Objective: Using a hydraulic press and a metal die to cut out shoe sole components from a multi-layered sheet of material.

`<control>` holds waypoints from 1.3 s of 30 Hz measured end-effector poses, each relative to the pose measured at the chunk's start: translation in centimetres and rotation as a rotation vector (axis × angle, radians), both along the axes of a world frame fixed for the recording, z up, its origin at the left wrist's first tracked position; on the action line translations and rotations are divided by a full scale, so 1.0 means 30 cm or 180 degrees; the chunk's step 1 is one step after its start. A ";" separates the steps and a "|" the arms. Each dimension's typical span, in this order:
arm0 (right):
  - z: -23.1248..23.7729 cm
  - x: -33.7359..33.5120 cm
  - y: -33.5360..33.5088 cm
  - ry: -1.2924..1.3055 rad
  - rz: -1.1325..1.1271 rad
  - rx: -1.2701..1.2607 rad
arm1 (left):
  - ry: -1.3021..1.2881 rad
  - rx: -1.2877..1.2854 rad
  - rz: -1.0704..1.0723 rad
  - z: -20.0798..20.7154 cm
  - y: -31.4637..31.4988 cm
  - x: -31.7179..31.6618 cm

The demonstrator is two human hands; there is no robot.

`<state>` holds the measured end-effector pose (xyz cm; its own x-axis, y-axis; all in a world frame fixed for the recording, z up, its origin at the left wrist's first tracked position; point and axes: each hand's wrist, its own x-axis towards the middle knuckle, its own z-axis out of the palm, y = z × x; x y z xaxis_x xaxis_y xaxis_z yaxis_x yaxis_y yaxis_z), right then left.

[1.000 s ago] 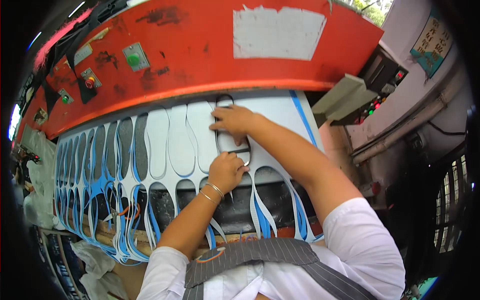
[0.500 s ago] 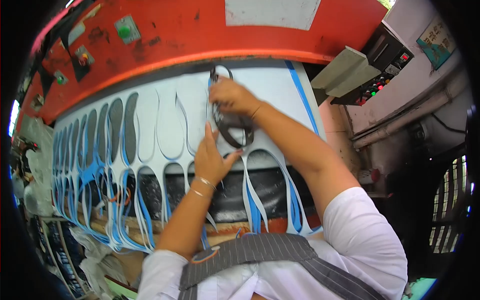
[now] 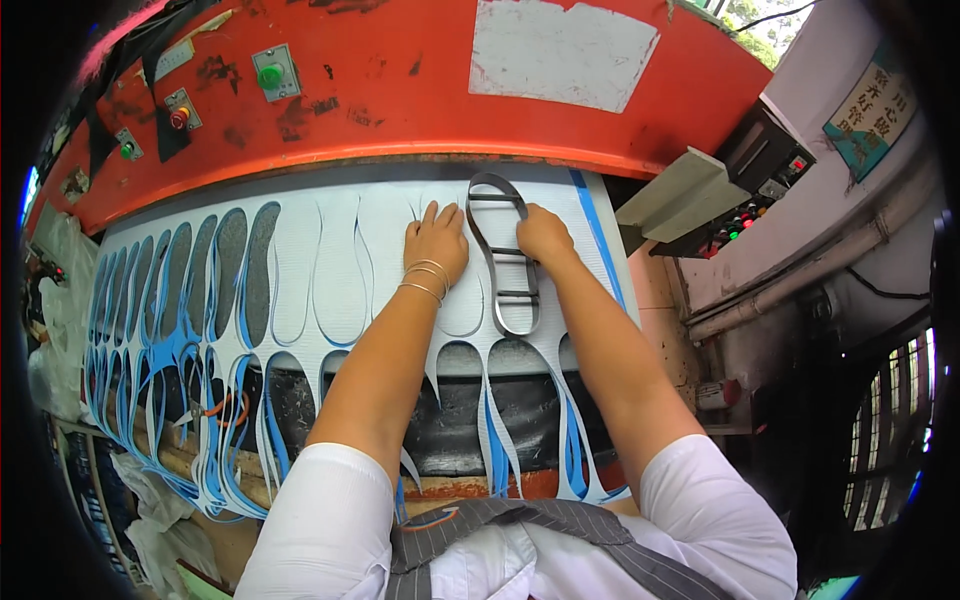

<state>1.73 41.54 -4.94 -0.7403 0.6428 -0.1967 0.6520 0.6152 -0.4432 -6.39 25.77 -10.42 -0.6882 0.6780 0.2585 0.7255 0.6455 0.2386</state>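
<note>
The left hand [image 3: 436, 245] lies palm down on the white sheet [image 3: 553, 192], its fingers pointing away from the person and grasping nothing; thin bangles [image 3: 426, 281] circle its wrist. The right hand [image 3: 545, 237] is curled around the right edge of a sole-shaped metal cutting die [image 3: 508, 251], an open outline with three crossbars. The die lies on the sheet between the two hands, its long axis running away from the person, with the left hand just beside it. To the left of the left hand, sole-shaped outlines mark the sheet; farther left, holes of the same shape show a dark grey surface [image 3: 262, 285] beneath. A blue strip [image 3: 597, 235] runs along the sheet's right side. Looped white-and-blue offcuts [image 3: 495, 440] hang over the near edge, and an orange-handled tool [image 3: 238, 408] shows among those on the left. Beyond the sheet stands a red machine panel [image 3: 400, 110] bearing a green button [image 3: 270, 76], a red button [image 3: 179, 118] and a torn white paper [image 3: 562, 50]. At the far right is a dark control box [image 3: 765, 150] with lit indicators.
</note>
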 end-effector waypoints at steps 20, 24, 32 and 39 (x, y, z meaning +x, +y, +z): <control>-0.102 0.309 -0.143 0.1006 0.1965 0.0622 | -0.0370 -0.0255 0.0012 0.064 -0.049 -0.094; 0.057 0.227 -0.175 0.0551 0.1859 0.0471 | -0.0962 0.0696 -0.1126 0.091 -0.281 -0.248; 0.314 0.003 -0.491 0.2255 0.1853 0.0340 | 0.0355 0.3279 0.1554 0.349 -1.321 -0.797; 0.612 -0.546 -0.921 0.3202 0.2263 0.0402 | 0.3348 0.2276 0.3215 0.532 -1.788 -1.187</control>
